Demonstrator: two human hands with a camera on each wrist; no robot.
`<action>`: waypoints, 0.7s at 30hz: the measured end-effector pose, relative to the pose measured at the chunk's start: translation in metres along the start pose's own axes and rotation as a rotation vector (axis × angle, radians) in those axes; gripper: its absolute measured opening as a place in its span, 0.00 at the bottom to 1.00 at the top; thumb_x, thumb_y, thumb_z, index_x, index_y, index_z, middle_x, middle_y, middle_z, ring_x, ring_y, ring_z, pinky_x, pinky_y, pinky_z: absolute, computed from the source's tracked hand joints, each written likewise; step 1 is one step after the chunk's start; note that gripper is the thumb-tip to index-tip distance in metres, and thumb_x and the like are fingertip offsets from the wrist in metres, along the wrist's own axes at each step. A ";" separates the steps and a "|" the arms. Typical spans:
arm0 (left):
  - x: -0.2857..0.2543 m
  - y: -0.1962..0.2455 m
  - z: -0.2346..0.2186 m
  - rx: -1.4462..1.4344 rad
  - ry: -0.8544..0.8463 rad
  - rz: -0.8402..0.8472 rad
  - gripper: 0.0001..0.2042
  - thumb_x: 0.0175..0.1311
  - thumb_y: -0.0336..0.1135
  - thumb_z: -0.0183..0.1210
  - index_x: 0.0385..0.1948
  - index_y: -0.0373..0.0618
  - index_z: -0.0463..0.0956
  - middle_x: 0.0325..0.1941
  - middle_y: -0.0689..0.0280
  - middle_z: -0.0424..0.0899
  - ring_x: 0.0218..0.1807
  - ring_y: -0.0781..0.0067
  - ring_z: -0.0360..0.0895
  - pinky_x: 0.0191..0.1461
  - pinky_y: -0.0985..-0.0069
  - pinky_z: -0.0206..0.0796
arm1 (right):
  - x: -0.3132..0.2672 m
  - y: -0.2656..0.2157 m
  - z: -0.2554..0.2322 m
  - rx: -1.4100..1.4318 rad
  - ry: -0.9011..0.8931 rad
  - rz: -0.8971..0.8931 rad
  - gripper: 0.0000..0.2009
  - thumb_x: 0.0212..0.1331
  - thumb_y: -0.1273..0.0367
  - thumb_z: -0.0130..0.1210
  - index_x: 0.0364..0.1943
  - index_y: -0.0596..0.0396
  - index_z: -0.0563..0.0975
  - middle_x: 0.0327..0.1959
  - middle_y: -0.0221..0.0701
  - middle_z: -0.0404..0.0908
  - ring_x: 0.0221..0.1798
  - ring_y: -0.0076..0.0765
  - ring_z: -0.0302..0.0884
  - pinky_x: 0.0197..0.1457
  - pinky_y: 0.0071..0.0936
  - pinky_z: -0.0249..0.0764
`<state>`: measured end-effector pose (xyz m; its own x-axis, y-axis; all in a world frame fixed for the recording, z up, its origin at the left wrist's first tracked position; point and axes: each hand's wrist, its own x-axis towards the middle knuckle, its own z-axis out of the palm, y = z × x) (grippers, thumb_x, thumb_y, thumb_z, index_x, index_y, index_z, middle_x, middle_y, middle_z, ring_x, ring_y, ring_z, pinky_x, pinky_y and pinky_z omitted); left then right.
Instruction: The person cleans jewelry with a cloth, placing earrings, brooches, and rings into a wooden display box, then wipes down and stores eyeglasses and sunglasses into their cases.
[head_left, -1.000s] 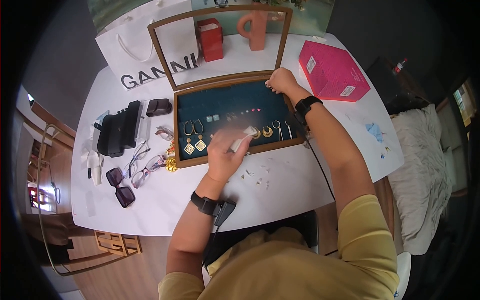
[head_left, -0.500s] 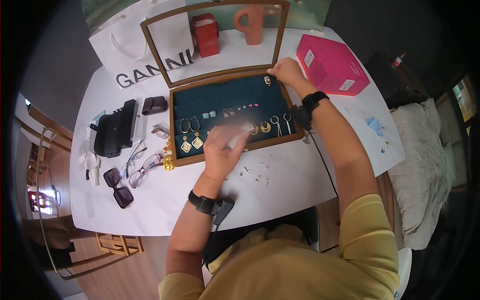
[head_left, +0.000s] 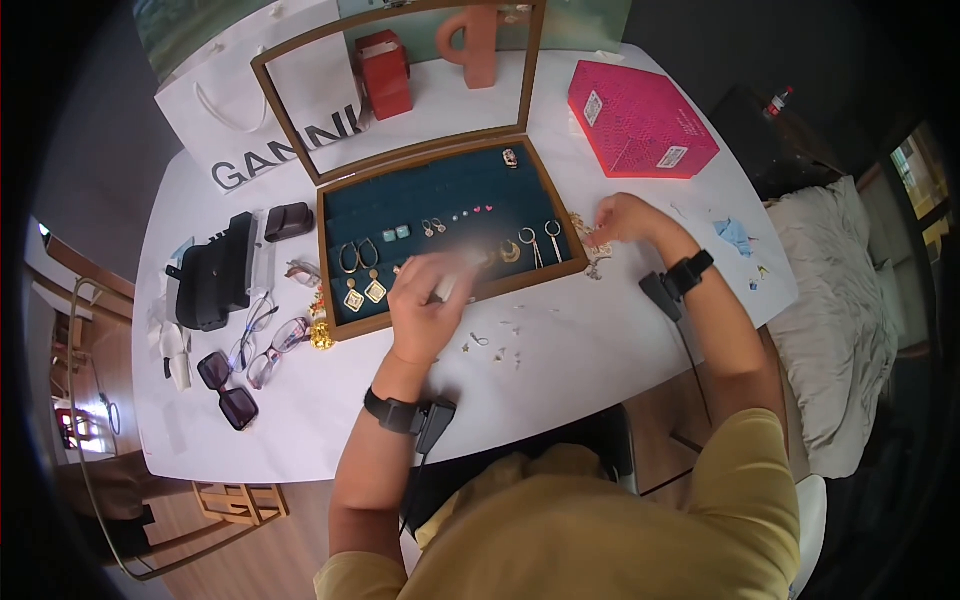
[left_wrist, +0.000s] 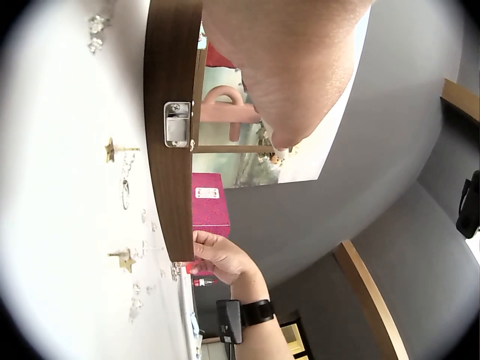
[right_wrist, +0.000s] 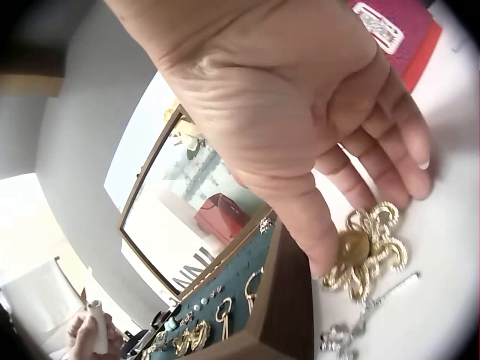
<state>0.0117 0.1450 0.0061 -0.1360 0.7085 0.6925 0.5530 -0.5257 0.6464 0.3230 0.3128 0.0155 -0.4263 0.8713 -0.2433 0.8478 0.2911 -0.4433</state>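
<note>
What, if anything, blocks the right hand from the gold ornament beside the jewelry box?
Nothing visible: in the right wrist view, the right hand has its thumb at the edge of the gold ornament. The jewelry box stands to the side, not between them.

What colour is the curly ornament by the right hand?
Gold; the curly ornament shows best in the right wrist view.

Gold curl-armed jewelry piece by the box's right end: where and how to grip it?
Probably a fingertip pinch across opposite curled arms of the gold jewelry piece, from above: the arms splay out over the table, the display box crowds one side, and a thin silvery piece lies close on another.
</note>
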 end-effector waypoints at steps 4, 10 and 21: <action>0.001 0.002 0.001 -0.014 -0.013 -0.003 0.05 0.51 0.26 0.69 0.28 0.41 0.82 0.35 0.62 0.84 0.37 0.69 0.80 0.42 0.77 0.70 | -0.013 0.018 0.025 0.258 0.167 -0.049 0.15 0.46 0.61 0.71 0.25 0.55 0.76 0.21 0.28 0.76 0.25 0.24 0.70 0.29 0.23 0.68; -0.003 0.000 0.003 -0.015 -0.021 0.001 0.06 0.49 0.26 0.69 0.27 0.41 0.81 0.34 0.62 0.84 0.36 0.66 0.79 0.42 0.75 0.70 | -0.034 0.035 0.045 0.793 0.358 0.021 0.10 0.62 0.65 0.60 0.34 0.56 0.73 0.30 0.30 0.81 0.32 0.25 0.77 0.32 0.21 0.70; -0.006 0.003 0.005 -0.069 -0.068 0.008 0.06 0.50 0.25 0.69 0.29 0.40 0.81 0.35 0.61 0.84 0.37 0.69 0.80 0.40 0.77 0.70 | -0.074 -0.084 0.021 1.779 -0.018 -0.111 0.14 0.70 0.69 0.45 0.51 0.67 0.70 0.50 0.47 0.77 0.53 0.40 0.78 0.60 0.29 0.75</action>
<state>0.0179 0.1417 0.0027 -0.0742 0.7331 0.6760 0.4955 -0.5612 0.6630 0.2770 0.2159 0.0525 -0.4656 0.8717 -0.1530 -0.5071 -0.4045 -0.7611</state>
